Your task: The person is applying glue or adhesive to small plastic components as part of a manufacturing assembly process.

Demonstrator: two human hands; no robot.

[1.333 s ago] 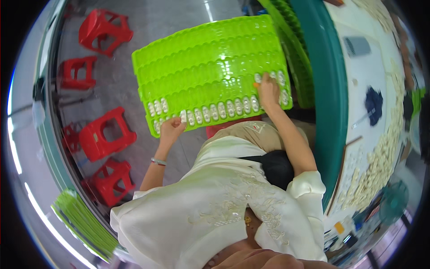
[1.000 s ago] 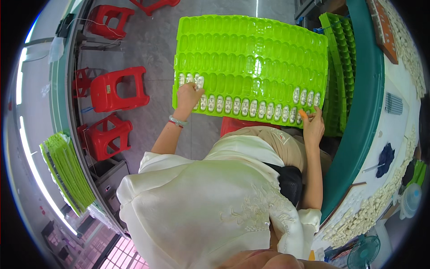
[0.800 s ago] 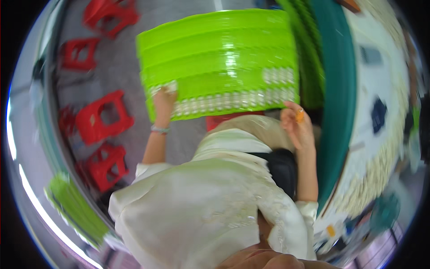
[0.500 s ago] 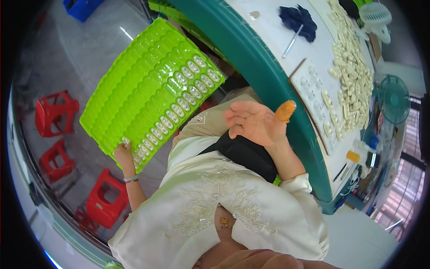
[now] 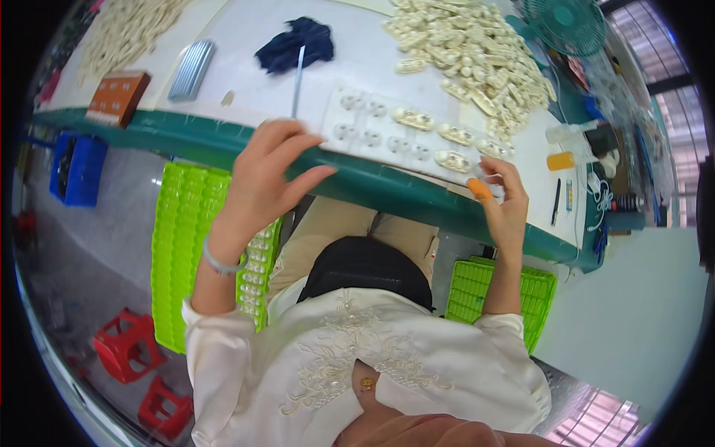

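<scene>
My left hand [image 5: 268, 179] is at the table's front edge with thumb and fingers apart and nothing between them. Its fingertips come to the left end of a white board [image 5: 380, 128]. The board has rounded hollows, some empty, and several cream oval pieces [image 5: 413, 119] lie on its right part. My right hand [image 5: 508, 205] is at the board's near right corner, fingers curled over the top and the orange-covered thumb at the front edge. The thumb and fingers appear closed on that corner. A dark blue cloth [image 5: 298, 46] and a thin pale stick [image 5: 299, 78] lie beyond my left hand.
A large heap of cream pieces [image 5: 477, 56] covers the back right of the table [image 5: 246, 89]; another heap [image 5: 126, 33] lies far left. A brown block [image 5: 118, 98] and a ridged grey block [image 5: 192, 71] stand left. Green trays [image 5: 186, 253] and red stools [image 5: 128, 346] are below.
My view has turned from the green trays to the table. My left hand has left the tray's pieces for the board's left end. My right hand has turned over and reached the board's right corner.
</scene>
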